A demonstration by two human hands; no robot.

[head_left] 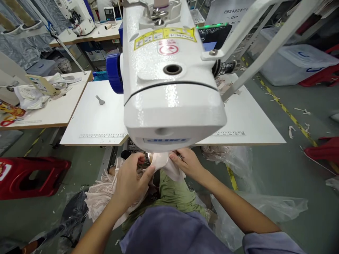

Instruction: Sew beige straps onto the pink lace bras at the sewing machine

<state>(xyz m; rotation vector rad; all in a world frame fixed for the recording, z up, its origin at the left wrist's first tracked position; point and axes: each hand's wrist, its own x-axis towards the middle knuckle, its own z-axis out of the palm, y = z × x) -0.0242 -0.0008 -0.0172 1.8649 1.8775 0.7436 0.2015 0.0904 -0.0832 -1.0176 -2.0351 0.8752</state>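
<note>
Fabric (160, 161) lt pink; machine (174, 113) wht.

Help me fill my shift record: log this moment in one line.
left hand: holding pale fabric; right hand: holding same fabric; place: at sewing machine

Small grey piece (100, 100) on white tabletop (91, 118)

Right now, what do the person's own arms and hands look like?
The left hand and right hand show no gloves, rings or watch. The left forearm and right forearm are bare where visible. A purple-blue sleeve ends near the right elbow; no left sleeve shows.
</note>
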